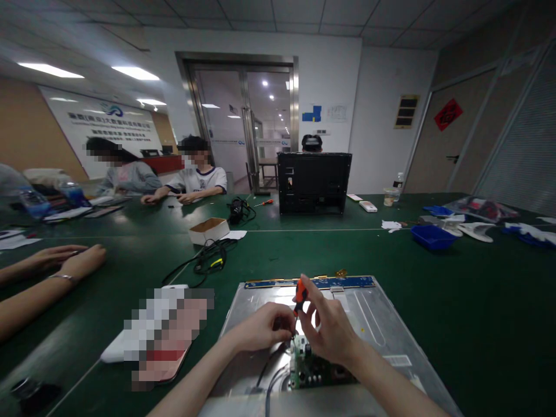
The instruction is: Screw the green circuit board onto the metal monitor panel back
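Note:
A silver metal panel (377,324) lies flat on the green table (456,301) right before me, with a blue strip along its far edge and a small green circuit board (313,370) near its front. My right hand (332,330) is wrapped round an orange-handled screwdriver (299,294), held upright with its tip down near the board. My left hand (264,327) is pinched beside the tip, fingers together; what they hold is too small to make out. Black cables run from the board toward me.
A co-worker's two arms (56,272) rest on the table at left. A white box (208,230), black cables (212,258), a black computer case (313,182) and a blue tray (431,236) stand farther off. Two people sit at the far left. A blurred pinkish object lies beside the panel.

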{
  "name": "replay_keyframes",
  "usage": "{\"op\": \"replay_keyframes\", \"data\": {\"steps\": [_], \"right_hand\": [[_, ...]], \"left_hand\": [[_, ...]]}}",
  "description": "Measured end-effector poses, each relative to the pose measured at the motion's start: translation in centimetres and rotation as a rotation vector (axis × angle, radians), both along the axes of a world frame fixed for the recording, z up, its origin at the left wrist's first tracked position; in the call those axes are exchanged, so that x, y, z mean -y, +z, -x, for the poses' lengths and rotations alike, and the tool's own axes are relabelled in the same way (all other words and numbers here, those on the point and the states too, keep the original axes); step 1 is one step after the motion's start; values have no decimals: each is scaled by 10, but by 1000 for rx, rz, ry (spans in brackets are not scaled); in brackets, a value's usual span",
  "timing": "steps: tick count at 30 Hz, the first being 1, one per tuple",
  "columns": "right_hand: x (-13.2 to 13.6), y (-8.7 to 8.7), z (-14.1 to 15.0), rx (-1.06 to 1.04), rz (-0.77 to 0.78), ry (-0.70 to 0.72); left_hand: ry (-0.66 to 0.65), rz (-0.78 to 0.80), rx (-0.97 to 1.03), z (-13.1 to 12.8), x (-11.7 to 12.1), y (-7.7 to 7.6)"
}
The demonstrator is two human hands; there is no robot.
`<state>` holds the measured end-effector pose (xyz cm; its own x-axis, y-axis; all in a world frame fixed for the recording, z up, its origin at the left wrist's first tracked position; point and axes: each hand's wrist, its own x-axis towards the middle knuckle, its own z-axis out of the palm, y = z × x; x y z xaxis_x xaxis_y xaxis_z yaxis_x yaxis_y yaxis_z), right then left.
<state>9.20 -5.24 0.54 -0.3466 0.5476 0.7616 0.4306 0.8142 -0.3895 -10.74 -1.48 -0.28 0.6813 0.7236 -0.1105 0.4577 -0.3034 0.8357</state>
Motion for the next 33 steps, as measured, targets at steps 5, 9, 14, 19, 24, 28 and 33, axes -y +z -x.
{"op": "replay_keyframes", "data": {"steps": [5, 9, 14, 19, 24, 28, 33], "right_hand": [[-1, 1, 1, 1, -35, -25], [-3, 2, 0, -21, -53, -38], [-5, 0, -1, -26, -59, -63], [-5, 0, -1, -14, -46, -35], [-3, 3, -1, -22, 2, 5], [-1, 4, 0, -1, 13, 13], [-1, 0, 0, 8, 2, 6]], "left_hand": [[-12, 3, 19, -1, 1, 3], [29, -18, 10, -2, 3, 7], [23, -14, -1, -2, 4, 9], [24, 5, 18, -3, 4, 10], [5, -9, 27, -2, 4, 8], [11, -20, 3, -1, 1, 3], [7, -38, -3, 0, 2, 3]]}}
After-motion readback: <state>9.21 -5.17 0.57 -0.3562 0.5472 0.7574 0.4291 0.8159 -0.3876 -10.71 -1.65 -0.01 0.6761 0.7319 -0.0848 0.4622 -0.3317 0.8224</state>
